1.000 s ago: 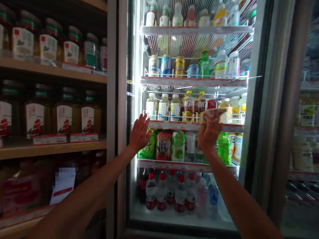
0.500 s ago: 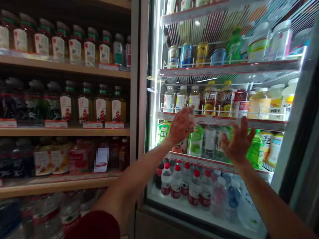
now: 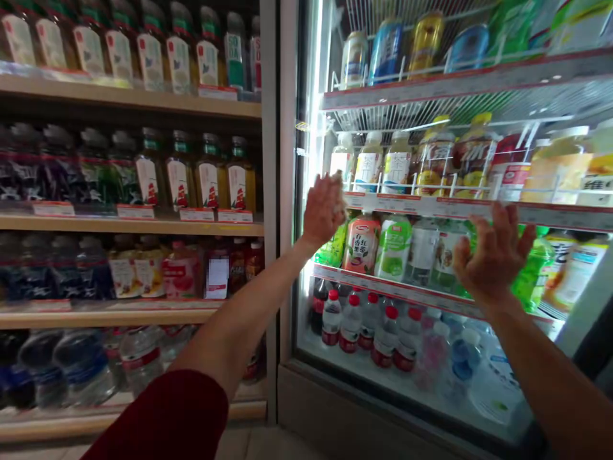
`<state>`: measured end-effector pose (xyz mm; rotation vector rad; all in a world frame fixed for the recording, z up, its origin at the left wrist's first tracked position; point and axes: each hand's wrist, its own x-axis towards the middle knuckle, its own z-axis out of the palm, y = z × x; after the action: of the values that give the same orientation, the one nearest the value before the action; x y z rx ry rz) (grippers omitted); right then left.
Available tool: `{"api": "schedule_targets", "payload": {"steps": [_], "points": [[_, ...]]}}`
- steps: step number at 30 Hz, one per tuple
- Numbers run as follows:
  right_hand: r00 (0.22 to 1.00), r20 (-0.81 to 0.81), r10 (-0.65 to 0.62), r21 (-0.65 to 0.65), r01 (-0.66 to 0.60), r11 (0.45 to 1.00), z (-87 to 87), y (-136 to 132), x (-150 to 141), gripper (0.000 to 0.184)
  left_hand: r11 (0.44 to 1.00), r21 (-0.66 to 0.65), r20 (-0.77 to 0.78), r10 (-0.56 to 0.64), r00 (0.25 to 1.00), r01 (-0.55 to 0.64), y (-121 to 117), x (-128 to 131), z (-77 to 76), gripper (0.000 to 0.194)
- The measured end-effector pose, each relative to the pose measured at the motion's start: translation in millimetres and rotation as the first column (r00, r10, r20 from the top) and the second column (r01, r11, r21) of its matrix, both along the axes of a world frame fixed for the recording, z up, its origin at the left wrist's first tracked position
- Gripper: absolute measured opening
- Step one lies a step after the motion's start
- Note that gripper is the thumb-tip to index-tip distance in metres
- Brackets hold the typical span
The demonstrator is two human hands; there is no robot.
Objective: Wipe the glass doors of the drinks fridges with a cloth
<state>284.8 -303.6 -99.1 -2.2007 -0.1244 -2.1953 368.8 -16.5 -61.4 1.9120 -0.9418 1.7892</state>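
My left hand (image 3: 325, 209) is raised in front of the left side of a lit drinks fridge (image 3: 290, 255). Its blurred fingers look apart, with a pale patch by the fingertips that I cannot make out. Nearest to it are a bottle with an orange-red label (image 3: 361, 246) and white-labelled tea bottles (image 3: 368, 163). Farther right, my right hand (image 3: 493, 255) is held up with fingers spread and nothing in it. Behind it show a green bottle (image 3: 532, 271) and the price-strip edge (image 3: 431, 207) of a shelf. Whether either hand touches anything cannot be told.
Wooden shelves (image 3: 143, 223) full of bottles stand on the left, beyond a grey upright frame (image 3: 272, 191). Red-capped bottles (image 3: 385, 338) line the fridge floor. Cans (image 3: 385, 51) stand on an upper wire shelf. A dark edge (image 3: 596, 338) runs along the right.
The view has tilted down and shifted, so the shelves sit higher in it. My left hand has moved left across the fridge front; the right hand stays raised with spread fingers.
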Motion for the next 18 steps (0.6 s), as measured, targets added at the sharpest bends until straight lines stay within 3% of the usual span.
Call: {"api": "schedule_targets", "payload": {"steps": [2,3,4,5,7,8,9,10,12,14,15,16,17,18], "points": [[1.000,-0.023,0.016,0.063,-0.014,0.998,-2.9,7,0,0.047,0.968,-0.251,-0.043,0.010,0.999,-0.021,10,5,2.2,0.059],[0.999,-0.026,0.025,0.082,-0.023,0.996,-4.6,10,-1,0.048,0.970,-0.244,-0.043,-0.007,0.999,-0.003,6,3,-1.1,0.060],[0.999,-0.020,0.032,0.089,-0.030,0.996,-6.5,12,-1,0.049,0.989,-0.144,-0.027,-0.038,0.999,0.033,-3,0,-6.9,0.061],[0.999,-0.012,0.034,0.084,-0.033,0.996,-8.4,13,-2,0.049,0.996,0.038,-0.005,-0.078,0.997,0.078,-12,-4,-13.9,0.061],[0.999,-0.009,0.031,0.050,-0.030,0.998,-12.1,13,-5,0.048,0.900,0.418,0.030,-0.151,0.988,0.124,-24,-9,-26.4,0.058],[0.999,-0.014,0.031,0.033,-0.030,0.999,-14.0,12,-6,0.047,0.848,0.516,0.039,-0.165,0.986,0.121,-23,-8,-29.4,0.057],[0.999,-0.019,0.033,0.021,-0.032,0.999,-15.9,11,-7,0.046,0.842,0.529,0.044,-0.155,0.987,0.109,-17,-6,-29.6,0.056],[0.999,-0.028,0.034,0.020,-0.034,0.999,-18.0,11,-7,0.046,0.888,0.451,0.043,-0.121,0.992,0.089,-7,-1,-27.2,0.055],[0.999,-0.002,0.033,0.041,-0.032,0.999,-22.7,14,-4,0.047,0.997,0.071,0.003,-0.019,1.000,0.019,12,10,-18.8,0.055],[0.999,0.028,0.016,0.080,-0.018,0.997,-27.5,20,1,0.048,0.967,-0.250,-0.038,0.044,0.998,-0.052,19,17,-13.6,0.057],[0.999,0.037,0.003,0.099,-0.006,0.995,-29.7,24,4,0.048,0.961,-0.272,-0.022,0.048,0.999,-0.053,16,17,-14.1,0.057],[0.999,0.038,-0.011,0.113,0.007,0.994,-31.6,27,6,0.048,0.984,-0.179,0.022,0.029,0.999,-0.025,11,15,-16.5,0.058],[0.999,0.037,-0.023,0.115,0.019,0.993,-33.1,29,8,0.047,1.000,0.014,0.077,-0.016,0.997,0.015,5,12,-19.9,0.058],[0.999,0.035,-0.032,0.103,0.028,0.994,-34.3,30,9,0.046,0.970,0.238,0.120,-0.078,0.990,0.048,0,9,-23.2,0.057]]}}
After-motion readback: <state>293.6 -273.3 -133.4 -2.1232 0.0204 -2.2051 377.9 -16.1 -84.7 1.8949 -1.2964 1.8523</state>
